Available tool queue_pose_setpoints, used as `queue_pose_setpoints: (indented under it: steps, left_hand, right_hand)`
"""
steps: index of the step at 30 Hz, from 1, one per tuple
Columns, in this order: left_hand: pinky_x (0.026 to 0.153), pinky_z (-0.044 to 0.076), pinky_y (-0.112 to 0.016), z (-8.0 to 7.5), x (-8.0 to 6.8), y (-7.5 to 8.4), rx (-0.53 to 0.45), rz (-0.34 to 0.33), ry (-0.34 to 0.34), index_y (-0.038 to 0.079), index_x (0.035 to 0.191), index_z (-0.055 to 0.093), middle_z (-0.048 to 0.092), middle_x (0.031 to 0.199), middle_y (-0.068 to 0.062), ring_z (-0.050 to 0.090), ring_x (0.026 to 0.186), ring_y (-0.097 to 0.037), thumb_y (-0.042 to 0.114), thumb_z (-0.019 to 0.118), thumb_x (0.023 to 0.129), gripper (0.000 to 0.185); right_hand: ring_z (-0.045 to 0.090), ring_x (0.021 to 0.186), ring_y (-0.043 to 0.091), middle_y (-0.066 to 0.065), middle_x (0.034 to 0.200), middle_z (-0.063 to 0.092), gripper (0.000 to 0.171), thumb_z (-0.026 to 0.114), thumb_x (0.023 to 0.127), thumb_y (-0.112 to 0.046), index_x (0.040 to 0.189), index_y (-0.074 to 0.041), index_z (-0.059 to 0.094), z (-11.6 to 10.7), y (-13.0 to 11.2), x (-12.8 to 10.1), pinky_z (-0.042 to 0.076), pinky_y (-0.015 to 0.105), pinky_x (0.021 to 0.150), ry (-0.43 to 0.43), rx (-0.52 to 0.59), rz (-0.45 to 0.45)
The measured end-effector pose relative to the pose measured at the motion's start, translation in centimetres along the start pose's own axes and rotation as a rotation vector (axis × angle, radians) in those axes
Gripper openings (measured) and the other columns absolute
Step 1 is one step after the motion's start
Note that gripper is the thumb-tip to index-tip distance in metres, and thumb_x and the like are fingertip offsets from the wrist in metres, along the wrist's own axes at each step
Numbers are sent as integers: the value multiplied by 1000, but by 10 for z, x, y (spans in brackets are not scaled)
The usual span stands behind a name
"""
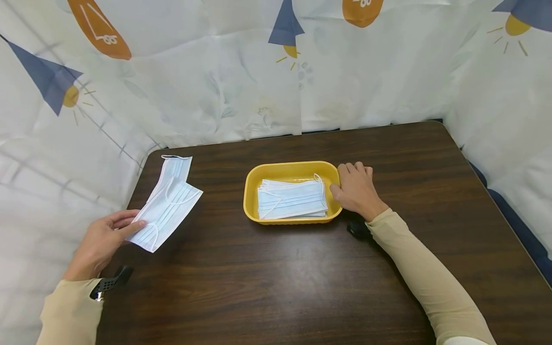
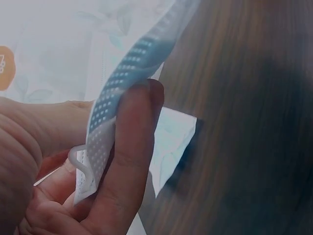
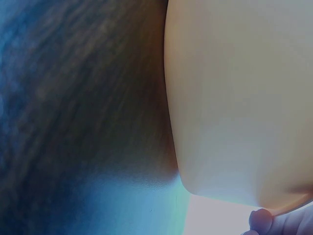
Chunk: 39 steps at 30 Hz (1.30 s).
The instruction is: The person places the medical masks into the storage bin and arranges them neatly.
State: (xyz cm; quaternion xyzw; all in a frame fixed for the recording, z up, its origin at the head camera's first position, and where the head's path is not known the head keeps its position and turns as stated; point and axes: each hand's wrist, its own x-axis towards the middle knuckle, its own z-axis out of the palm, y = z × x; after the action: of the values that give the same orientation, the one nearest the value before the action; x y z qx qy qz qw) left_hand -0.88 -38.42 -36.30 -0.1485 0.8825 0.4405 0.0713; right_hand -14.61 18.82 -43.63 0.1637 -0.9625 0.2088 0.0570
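Fabric printed with orange and blue shapes hung round the dark wooden worktop (image 1: 267,268) on three sides; at the far left, the left hand (image 1: 101,239) pinched a pale blue face mask (image 1: 166,213) by its near corner, thumb on top and fingers (image 2: 129,161) beneath, so the rest of the mask stood lifted and slanted away over the wood; a second mask (image 1: 177,167) lay flat just beyond it near the worktop's left edge, its top partly covered by the held one; toward the middle sat a yellow tray (image 1: 252,194) holding a neat stack of masks (image 1: 291,199), ear loops lying loose across the top; the right hand (image 1: 355,189) rested against the tray's right rim, fingers bent over the edge and thumb at the near side, probably to steady it, though the right wrist view was too close and blurred to show how firm the hold was.
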Motion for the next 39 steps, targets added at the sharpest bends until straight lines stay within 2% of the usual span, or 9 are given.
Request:
queue_pose_setpoints:
  steps: [7, 12, 18, 23, 29, 35, 39]
  left_hand:
    - [66, 57, -21, 6, 11, 12, -90, 24, -33, 33, 111, 65, 72, 91, 28, 70, 75, -1, 19, 75, 94, 24]
    - [66, 56, -20, 12, 18, 19, -52, 45, -41, 35, 111, 64, 70, 91, 31, 68, 76, 1, 21, 75, 95, 24]
    - [67, 56, -20, 17, 24, 32, -36, 43, -57, 29, 116, 63, 70, 92, 31, 68, 77, 2, 24, 75, 94, 25]
    - [68, 57, -19, 23, 30, 41, -8, 67, -67, 23, 120, 62, 70, 92, 31, 68, 79, 3, 26, 76, 94, 30]
    - [68, 57, -19, 31, 39, 51, -36, 96, -96, 21, 121, 64, 71, 93, 29, 68, 79, 3, 21, 76, 94, 29]
    - [68, 55, -18, 40, 49, 67, 69, 130, -90, 2, 137, 58, 67, 92, 34, 66, 80, 6, 30, 74, 95, 53]
    - [70, 54, -17, 46, 50, 79, 121, 159, -92, 1, 138, 59, 68, 94, 33, 66, 82, 6, 37, 73, 95, 57]
  right_hand:
    - [38, 84, 32, 9, 82, 49, 19, 46, 92, -25, 90, -7, 52, 1, 1, 1, 24, 47, 82, 3, -6, 1]
    - [38, 85, 32, 10, 84, 51, 21, 46, 93, -26, 93, -6, 54, 1, 1, 2, 25, 48, 84, -7, -9, 7]
    - [39, 86, 32, 10, 85, 52, 22, 46, 93, -26, 95, -6, 55, 1, 1, 2, 26, 50, 85, -13, -13, 13]
    - [39, 87, 32, 10, 86, 52, 22, 47, 93, -26, 96, -6, 55, 1, 1, 2, 26, 50, 86, -13, -10, 13]
    - [38, 86, 32, 9, 86, 51, 22, 47, 93, -26, 96, -6, 55, 1, 1, 2, 26, 50, 86, -21, 6, 15]
    - [39, 88, 32, 10, 88, 53, 25, 47, 94, -27, 100, -5, 56, 2, 2, 1, 26, 51, 89, -32, 5, 27]
    - [39, 89, 32, 10, 89, 53, 25, 47, 94, -27, 100, -5, 56, 1, 1, 2, 27, 51, 89, -31, 1, 28]
